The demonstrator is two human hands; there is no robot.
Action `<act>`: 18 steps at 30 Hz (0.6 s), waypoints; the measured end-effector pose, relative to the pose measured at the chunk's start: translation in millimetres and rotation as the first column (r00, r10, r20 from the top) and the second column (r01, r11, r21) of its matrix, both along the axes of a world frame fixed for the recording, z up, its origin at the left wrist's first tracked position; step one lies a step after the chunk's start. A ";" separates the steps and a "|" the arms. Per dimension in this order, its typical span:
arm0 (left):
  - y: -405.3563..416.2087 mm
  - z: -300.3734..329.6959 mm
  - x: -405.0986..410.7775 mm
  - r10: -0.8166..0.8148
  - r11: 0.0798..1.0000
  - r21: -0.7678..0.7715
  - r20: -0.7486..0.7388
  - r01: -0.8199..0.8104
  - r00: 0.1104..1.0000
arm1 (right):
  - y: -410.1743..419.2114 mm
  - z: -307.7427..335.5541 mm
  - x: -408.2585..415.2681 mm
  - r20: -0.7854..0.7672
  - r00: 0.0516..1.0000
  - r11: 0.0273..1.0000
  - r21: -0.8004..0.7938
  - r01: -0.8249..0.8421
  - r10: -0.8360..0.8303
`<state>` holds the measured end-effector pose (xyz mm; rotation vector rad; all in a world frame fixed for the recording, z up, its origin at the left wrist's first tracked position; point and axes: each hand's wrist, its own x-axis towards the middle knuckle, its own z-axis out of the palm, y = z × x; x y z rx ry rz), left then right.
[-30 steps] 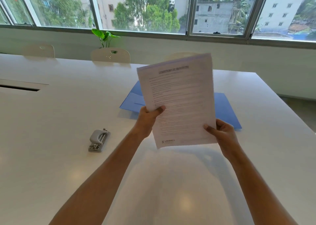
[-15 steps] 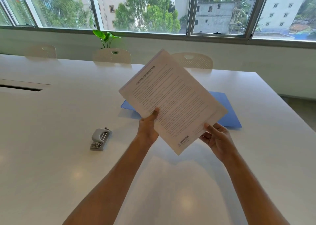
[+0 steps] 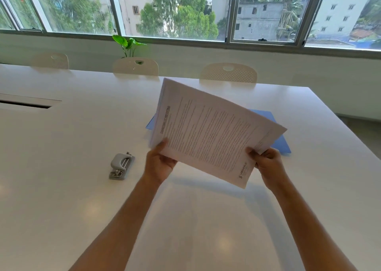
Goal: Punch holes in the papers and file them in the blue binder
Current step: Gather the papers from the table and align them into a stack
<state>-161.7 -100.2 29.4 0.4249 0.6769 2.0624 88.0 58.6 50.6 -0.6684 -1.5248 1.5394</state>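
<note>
At frame centre, the left hand (image 3: 159, 163) and right hand (image 3: 268, 163) pinch the papers (image 3: 208, 134) aloft, unpunched; next they likely need squaring for the hole punch (image 3: 121, 166) at lower left.

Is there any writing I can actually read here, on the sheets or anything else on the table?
"LABGENIUS", or close to it: small logo line at one corner of the top sheet of the papers; blurred, so uncertain.
Bold heading along the opposite edge: too blurred to read.
Body text: too small to read.
Hole punch and blue binder: no writing visible.
</note>
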 end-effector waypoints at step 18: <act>-8.8 46.8 -38.0 -0.064 0.931 -0.293 -0.719 -0.218 0.692 | 6.7 -4.2 -1.1 0.155 0.981 0.974 0.210 0.083 -0.117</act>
